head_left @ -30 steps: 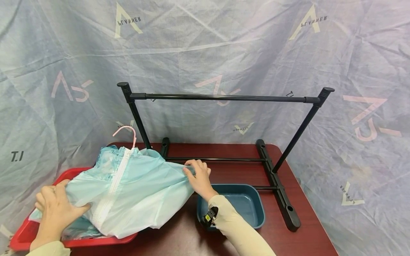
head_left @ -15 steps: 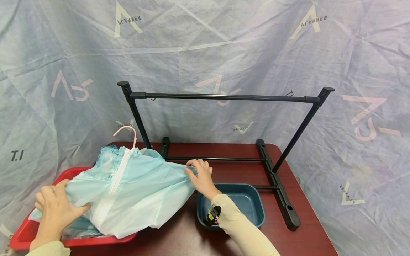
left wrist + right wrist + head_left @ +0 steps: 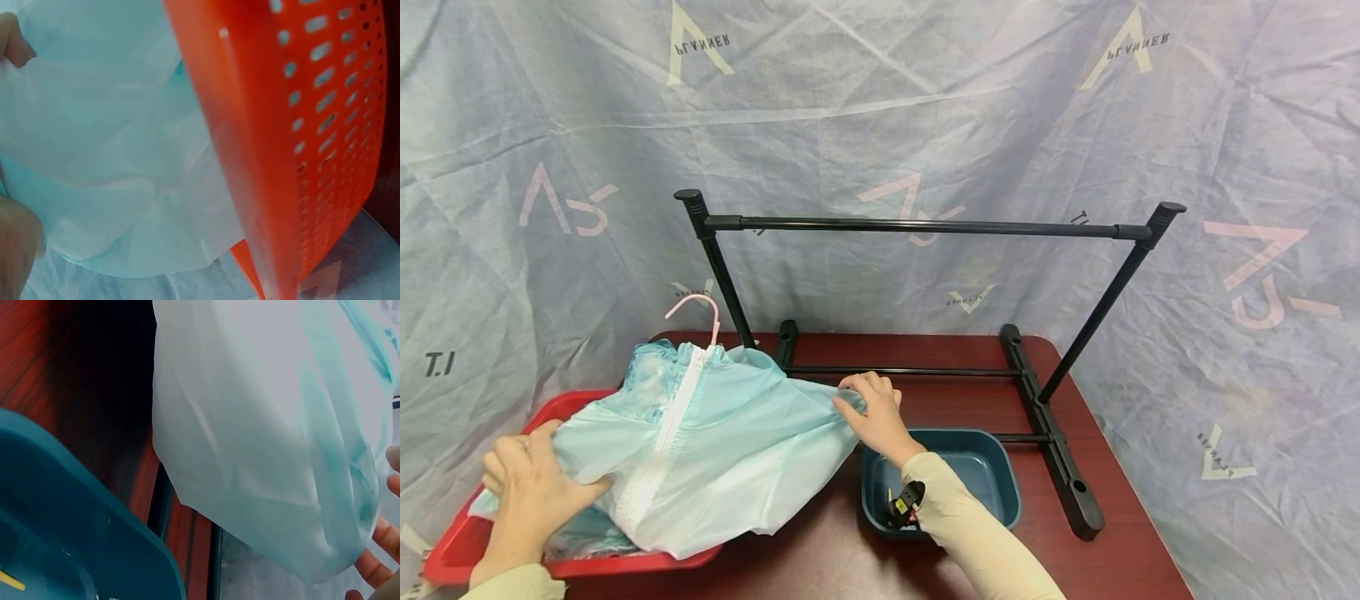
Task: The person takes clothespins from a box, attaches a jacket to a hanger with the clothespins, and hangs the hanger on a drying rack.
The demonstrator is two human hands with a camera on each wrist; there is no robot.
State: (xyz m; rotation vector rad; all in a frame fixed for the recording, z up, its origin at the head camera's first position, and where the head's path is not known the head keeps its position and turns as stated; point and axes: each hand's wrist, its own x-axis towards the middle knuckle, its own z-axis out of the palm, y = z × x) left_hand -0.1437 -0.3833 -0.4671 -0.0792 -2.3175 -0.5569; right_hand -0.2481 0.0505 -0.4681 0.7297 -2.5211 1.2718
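A light blue and white zip jacket [image 3: 722,450] is on a pink hanger [image 3: 712,312], whose hook stands up from the collar. My left hand [image 3: 527,479] holds the jacket's left side between thumb and fingers, above the red basket [image 3: 640,568]. On the other side, my right hand [image 3: 874,417] pinches the jacket's edge and draws it out taut. In the left wrist view, the cloth [image 3: 112,125] spreads beside the basket's perforated wall [image 3: 325,112]. The right wrist view has the pale cloth [image 3: 250,425] hanging beside my fingertips [image 3: 375,569]. More bluish cloth lies in the basket, partly hidden.
A black garment rack [image 3: 925,225] stands on the dark red table [image 3: 805,575], its bar behind and above the jacket. A teal bin [image 3: 1009,475] sits under my right forearm, a small black and yellow item [image 3: 906,504] at its left side. Printed grey sheeting [image 3: 880,108] hangs behind.
My right hand has shifted slightly to the right, drawing the jacket's edge with it. The left hand and the hanger look still.
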